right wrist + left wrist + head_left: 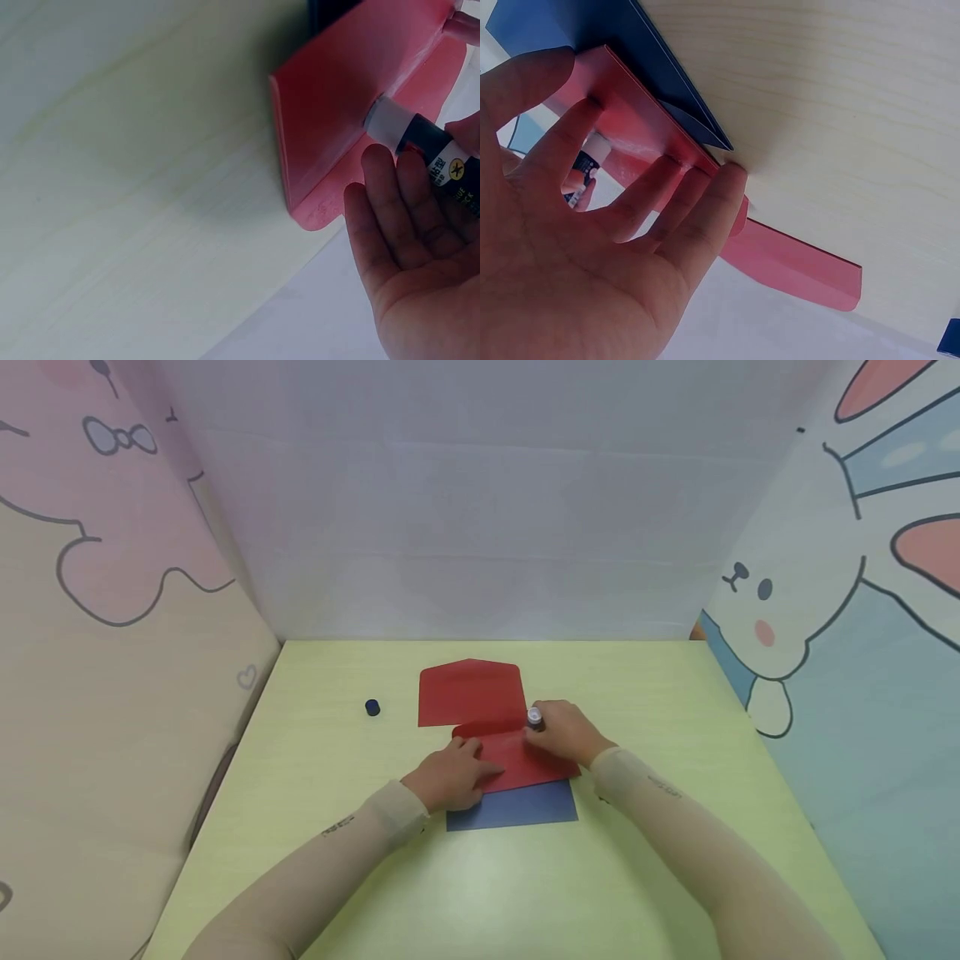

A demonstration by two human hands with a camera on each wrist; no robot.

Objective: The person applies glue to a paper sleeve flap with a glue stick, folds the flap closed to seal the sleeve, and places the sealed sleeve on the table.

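Note:
A red envelope lies in front of me with its flap side at the far edge. My left hand rests on its left part, fingers spread and fingertips touching the paper, as the left wrist view also shows. In my right hand is a glue stick with a dark label, gripped between thumb and fingers. The glue stick's pale end touches the red envelope near the flap fold in the right wrist view. Under the red envelope a blue envelope sticks out on the near side.
A second red envelope lies farther back on the pale wooden table. A small dark cap stands to its left. Cloth walls with cartoon animals close off the back and both sides.

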